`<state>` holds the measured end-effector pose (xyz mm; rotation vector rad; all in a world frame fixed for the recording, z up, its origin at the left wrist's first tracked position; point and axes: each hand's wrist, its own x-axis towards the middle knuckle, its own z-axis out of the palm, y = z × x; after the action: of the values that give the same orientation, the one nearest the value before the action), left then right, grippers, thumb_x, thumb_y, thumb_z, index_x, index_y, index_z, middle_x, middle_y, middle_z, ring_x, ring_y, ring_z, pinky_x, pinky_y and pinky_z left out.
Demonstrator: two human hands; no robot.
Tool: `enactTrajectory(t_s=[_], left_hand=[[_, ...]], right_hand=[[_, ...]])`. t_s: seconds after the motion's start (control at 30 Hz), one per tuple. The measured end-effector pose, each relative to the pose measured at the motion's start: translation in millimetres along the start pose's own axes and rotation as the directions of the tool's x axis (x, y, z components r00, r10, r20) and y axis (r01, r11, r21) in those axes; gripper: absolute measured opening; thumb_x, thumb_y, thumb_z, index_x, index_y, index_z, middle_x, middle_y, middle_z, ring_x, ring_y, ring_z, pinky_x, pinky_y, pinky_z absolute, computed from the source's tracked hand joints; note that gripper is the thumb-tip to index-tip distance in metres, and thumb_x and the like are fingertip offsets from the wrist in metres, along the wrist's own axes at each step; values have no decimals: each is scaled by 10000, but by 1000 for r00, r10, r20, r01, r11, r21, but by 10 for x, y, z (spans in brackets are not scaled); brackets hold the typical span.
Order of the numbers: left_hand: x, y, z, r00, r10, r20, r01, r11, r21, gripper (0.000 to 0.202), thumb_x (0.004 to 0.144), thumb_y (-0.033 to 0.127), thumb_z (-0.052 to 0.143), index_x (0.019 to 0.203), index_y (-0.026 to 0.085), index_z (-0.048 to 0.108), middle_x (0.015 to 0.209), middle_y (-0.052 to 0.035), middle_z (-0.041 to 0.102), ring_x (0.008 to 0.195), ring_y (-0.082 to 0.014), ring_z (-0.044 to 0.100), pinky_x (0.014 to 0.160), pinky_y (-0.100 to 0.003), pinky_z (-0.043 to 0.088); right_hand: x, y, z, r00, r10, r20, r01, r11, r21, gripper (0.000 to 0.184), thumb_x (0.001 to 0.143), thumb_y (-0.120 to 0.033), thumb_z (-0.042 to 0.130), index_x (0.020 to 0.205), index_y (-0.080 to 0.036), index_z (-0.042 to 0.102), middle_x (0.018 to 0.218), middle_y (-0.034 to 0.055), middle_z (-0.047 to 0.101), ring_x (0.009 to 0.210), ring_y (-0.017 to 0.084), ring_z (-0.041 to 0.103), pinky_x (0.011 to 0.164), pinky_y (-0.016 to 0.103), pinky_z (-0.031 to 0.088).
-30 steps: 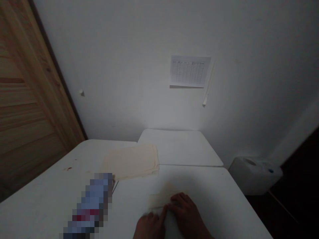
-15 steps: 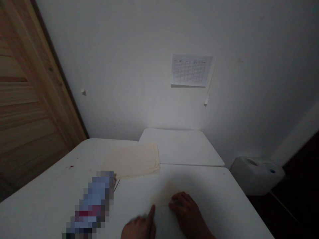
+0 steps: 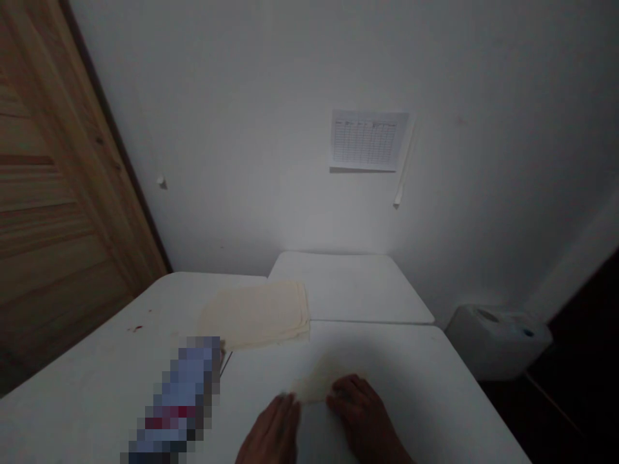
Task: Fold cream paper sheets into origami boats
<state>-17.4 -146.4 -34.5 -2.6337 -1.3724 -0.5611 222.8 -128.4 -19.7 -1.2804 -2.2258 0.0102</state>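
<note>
A thin, pale, almost see-through sheet (image 3: 314, 381) that looks like a spring roll wrapper lies flat on the white table in front of me. At its near left corner is my left hand (image 3: 273, 428), fingers together and tips down on the edge, slightly blurred. My right hand (image 3: 360, 412) has curled fingers closed at the near right edge of the same sheet. The thumbs and the exact pinch are partly hidden. Beyond my hands, to the left, a stack of larger cream sheets (image 3: 256, 312) lies with uneven edges.
Left of my hands lies a pixelated bluish object (image 3: 178, 393) with a red band. White table tops (image 3: 358, 287) meet at seams against the wall. A printed paper (image 3: 367, 140) hangs there. A white container (image 3: 498, 341) stands beyond the right edge, a wooden door (image 3: 72, 193) at left.
My left hand has gone from a single stretched forefinger at the corner to several fingers together on the edge. My right hand has barely moved.
</note>
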Motion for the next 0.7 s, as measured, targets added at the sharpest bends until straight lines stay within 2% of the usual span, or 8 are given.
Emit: enactTrajectory(t_s=[0.07, 0.13, 0.3, 0.47, 0.6, 0.7], left_hand=[[107, 10, -23, 988, 150, 30, -149, 988, -30, 655, 770, 62, 455, 1406, 208, 411, 1438, -92, 460, 1291, -264, 459, 1027, -373, 451], [204, 26, -53, 975, 216, 54, -213, 975, -56, 739, 721, 30, 445, 1438, 184, 356, 1461, -98, 423, 1312, -255, 433, 1048, -372, 431], [267, 31, -97, 978, 196, 71, -186, 974, -128, 801, 702, 25, 470, 1466, 203, 309, 1492, -75, 369, 1334, -249, 399, 1084, -376, 390], [242, 23, -142, 982, 173, 70, -159, 971, -178, 787, 740, 40, 497, 1470, 257, 297, 1494, -53, 366, 1331, -259, 401, 1076, -391, 399], [249, 25, -197, 980, 185, 69, -176, 978, -113, 746, 784, 90, 515, 1477, 234, 280, 1493, -90, 360, 1333, -278, 394, 1071, -426, 400], [242, 15, -202, 979, 204, 11, -203, 978, -54, 710, 801, 124, 511, 1470, 217, 292, 1481, -97, 383, 1316, -273, 423, 1044, -418, 433]], right_hand=[[-3, 3, 11, 1000, -3, -12, 3, 1000, 14, 192, 838, -92, 632, 925, -258, 676, 991, 17, 653, 940, 189, 559, 845, 298, 453], [-10, 10, 19, 1000, -10, -15, 10, 1000, 26, 181, 841, -102, 625, 926, -253, 677, 992, 22, 655, 937, 192, 562, 851, 304, 450], [-41, 16, -32, 1000, 27, -17, -26, 999, 21, 248, 827, -126, 634, 999, -297, 687, 1096, 25, 644, 1016, 211, 543, 914, 343, 408], [-120, 49, -184, 993, 104, 54, -101, 994, -48, 393, 791, -98, 621, 1087, -352, 662, 1189, 32, 613, 1087, 234, 521, 933, 381, 384], [-278, 228, -284, 987, 161, -12, -161, 979, -128, 382, 790, -117, 616, 1090, -348, 667, 1190, 57, 611, 1101, 254, 520, 930, 412, 393], [-413, 392, -347, 985, 169, -34, -173, 960, -219, 435, 775, -101, 595, 1127, -351, 650, 1175, 63, 613, 1094, 258, 531, 908, 412, 407]])
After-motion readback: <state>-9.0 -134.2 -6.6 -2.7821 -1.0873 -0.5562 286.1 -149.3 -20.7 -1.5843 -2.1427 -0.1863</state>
